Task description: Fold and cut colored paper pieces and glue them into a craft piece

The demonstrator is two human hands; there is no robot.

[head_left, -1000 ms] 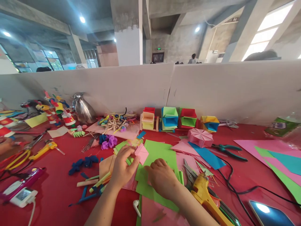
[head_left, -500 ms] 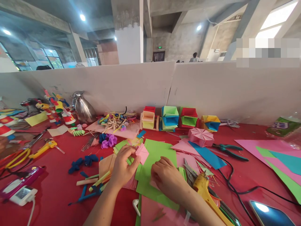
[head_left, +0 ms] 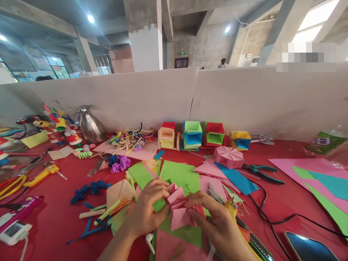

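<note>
My left hand (head_left: 149, 208) is closed on a pink folded paper piece (head_left: 176, 195), gripped between thumb and fingers. Close against it is another pink folded paper piece (head_left: 179, 219), pinched at its right side by my right hand (head_left: 213, 214). Whether the two pieces touch or are joined I cannot tell, as fingers cover part of both. Green paper sheets (head_left: 181, 174) lie beneath and beyond the hands. A pink sheet (head_left: 171, 246) lies nearer to me, beside a white earbud (head_left: 149, 242).
Beyond are stacked coloured paper boxes (head_left: 192, 137) and a round pink paper box (head_left: 229, 156). Right of my hands lie scissors (head_left: 216, 194), a yellow glue gun (head_left: 231, 208), pliers (head_left: 262, 168) and a phone (head_left: 311, 246). A metal jug (head_left: 91, 125) stands at the back left.
My right hand has risen from the green paper and now holds a second pink folded piece. My left hand has moved closer to it with its own piece.
</note>
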